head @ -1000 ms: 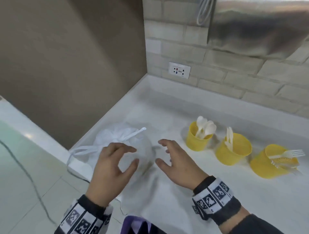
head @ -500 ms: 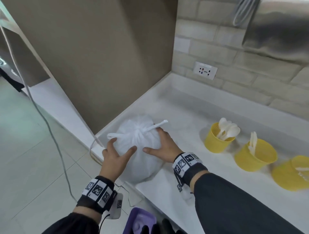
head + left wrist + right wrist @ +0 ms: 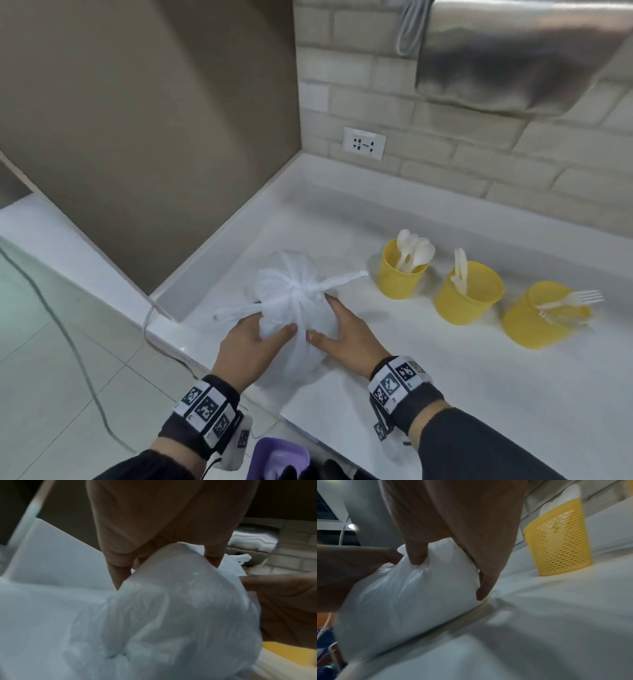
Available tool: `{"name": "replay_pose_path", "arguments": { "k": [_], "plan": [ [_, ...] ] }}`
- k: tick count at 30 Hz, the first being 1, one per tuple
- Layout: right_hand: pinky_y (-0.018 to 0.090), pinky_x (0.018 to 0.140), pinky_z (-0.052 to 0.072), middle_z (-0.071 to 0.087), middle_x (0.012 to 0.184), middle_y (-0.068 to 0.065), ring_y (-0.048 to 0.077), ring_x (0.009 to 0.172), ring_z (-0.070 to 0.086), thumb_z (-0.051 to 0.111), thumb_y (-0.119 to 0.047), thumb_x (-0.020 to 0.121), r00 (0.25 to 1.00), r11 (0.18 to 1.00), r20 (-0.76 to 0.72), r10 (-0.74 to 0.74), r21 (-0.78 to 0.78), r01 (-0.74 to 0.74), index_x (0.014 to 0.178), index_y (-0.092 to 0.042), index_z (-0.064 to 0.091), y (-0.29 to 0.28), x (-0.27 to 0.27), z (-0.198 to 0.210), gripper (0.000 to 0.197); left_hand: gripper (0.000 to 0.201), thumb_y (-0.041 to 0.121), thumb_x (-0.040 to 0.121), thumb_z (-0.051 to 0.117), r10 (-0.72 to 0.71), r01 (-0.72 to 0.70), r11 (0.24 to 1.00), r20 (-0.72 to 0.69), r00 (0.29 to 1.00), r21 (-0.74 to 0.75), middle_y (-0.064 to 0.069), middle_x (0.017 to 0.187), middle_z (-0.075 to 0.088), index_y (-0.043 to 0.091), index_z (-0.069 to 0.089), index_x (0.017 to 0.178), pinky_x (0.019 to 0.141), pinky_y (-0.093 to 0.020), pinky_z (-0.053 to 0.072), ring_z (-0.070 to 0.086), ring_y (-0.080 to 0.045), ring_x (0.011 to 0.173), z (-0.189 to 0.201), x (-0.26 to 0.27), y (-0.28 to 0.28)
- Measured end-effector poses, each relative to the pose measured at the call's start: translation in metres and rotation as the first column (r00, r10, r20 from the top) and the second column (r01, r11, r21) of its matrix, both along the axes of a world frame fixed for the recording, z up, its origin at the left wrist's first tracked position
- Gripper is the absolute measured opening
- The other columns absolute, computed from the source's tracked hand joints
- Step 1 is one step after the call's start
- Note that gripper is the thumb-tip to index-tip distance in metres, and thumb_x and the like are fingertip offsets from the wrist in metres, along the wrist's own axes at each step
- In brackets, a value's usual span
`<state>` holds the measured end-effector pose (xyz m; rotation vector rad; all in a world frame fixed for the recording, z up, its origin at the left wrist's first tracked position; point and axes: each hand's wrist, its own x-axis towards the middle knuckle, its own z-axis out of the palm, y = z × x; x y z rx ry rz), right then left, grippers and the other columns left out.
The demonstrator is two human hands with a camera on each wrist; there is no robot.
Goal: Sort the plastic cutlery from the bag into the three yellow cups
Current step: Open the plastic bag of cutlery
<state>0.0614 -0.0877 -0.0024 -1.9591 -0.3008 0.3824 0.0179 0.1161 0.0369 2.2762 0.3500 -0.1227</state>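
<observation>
A tied white plastic bag (image 3: 294, 308) sits on the white counter (image 3: 462, 377) near its left front corner. My left hand (image 3: 251, 337) grips its left side, thumb pressed into the plastic. My right hand (image 3: 342, 334) grips the right side, fingers curled round the bag (image 3: 406, 592). The bag (image 3: 171, 608) fills the left wrist view. To the right stand three yellow mesh cups: the left cup (image 3: 402, 274) holds spoons, the middle cup (image 3: 467, 294) holds knives, and the right cup (image 3: 537, 317) leans over with forks sticking out.
A brown panel (image 3: 154, 120) walls the counter's left side. A brick wall with a socket (image 3: 364, 143) runs behind. A metal hood (image 3: 513, 54) hangs at upper right. A cable (image 3: 68, 342) trails over the tiled floor at left, and a purple object (image 3: 279, 457) shows at the bottom.
Both hands closed in on the bag from above and now hold it by its sides. The head view shifted slightly; the bag sits a little nearer the cups.
</observation>
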Motion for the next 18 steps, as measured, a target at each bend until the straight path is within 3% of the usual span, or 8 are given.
{"name": "replay_pose_path", "arguments": {
  "k": [2, 5, 8, 12, 18],
  "plan": [
    [0.039, 0.11, 0.047, 0.058, 0.141, -0.021, 0.002, 0.129, 0.056, 0.069, -0.061, 0.086, 0.999, 0.999, 0.0, -0.047, 0.019, 0.047, 0.148, -0.044, 0.041, -0.015, -0.009, 0.001, 0.071, 0.03, 0.064, 0.082, 0.067, -0.074, 0.075, 0.997, 0.011, 0.997, -0.014, 0.019, 0.095, 0.071, 0.038, 0.067, 0.098, 0.083, -0.034, 0.052, 0.066, -0.006, 0.093, 0.001, -0.002, -0.013],
    [0.037, 0.104, 0.053, 0.066, 0.129, -0.022, -0.001, 0.118, 0.063, 0.069, -0.052, 0.091, 0.993, 0.991, -0.013, -0.113, 0.066, 0.114, 0.141, -0.047, 0.049, -0.041, -0.024, 0.01, 0.054, 0.02, 0.057, 0.084, 0.07, -0.178, 0.179, 0.981, 0.022, 0.984, -0.078, 0.025, 0.096, 0.072, 0.043, 0.067, 0.098, 0.084, -0.03, 0.054, 0.067, 0.002, 0.093, 0.002, -0.011, -0.034],
    [0.036, 0.1, 0.056, 0.07, 0.123, -0.021, 0.0, 0.112, 0.067, 0.07, -0.048, 0.092, 0.987, 0.984, -0.034, -0.159, 0.077, 0.161, 0.138, -0.047, 0.052, -0.069, -0.043, 0.017, 0.05, 0.032, 0.062, 0.081, 0.068, -0.297, 0.295, 0.945, 0.003, 0.955, -0.138, 0.029, 0.103, 0.072, 0.045, 0.068, 0.108, 0.09, -0.03, 0.057, 0.067, 0.004, 0.099, 0.002, -0.018, -0.053],
    [0.031, 0.093, 0.058, 0.073, 0.118, -0.02, 0.001, 0.107, 0.069, 0.073, -0.041, 0.093, 0.977, 0.976, -0.05, -0.206, 0.059, 0.209, 0.134, -0.041, 0.056, -0.101, -0.072, 0.023, 0.045, 0.034, 0.064, 0.081, 0.066, -0.456, 0.446, 0.884, -0.05, 0.888, -0.141, 0.025, 0.108, 0.072, 0.045, 0.069, 0.109, 0.093, -0.029, 0.056, 0.066, 0.004, 0.102, -0.001, -0.021, -0.076],
    [0.026, 0.083, 0.058, 0.073, 0.108, -0.023, 0.0, 0.098, 0.07, 0.074, -0.044, 0.09, 0.936, 0.936, -0.032, -0.351, 0.009, 0.351, 0.12, -0.037, 0.063, -0.132, -0.107, 0.025, 0.033, 0.04, 0.066, 0.08, 0.067, -0.603, 0.591, 0.795, -0.067, 0.795, -0.14, 0.027, 0.112, 0.07, 0.044, 0.069, 0.113, 0.096, -0.03, 0.055, 0.064, 0.006, 0.105, -0.003, -0.012, -0.107]
  ]
}}
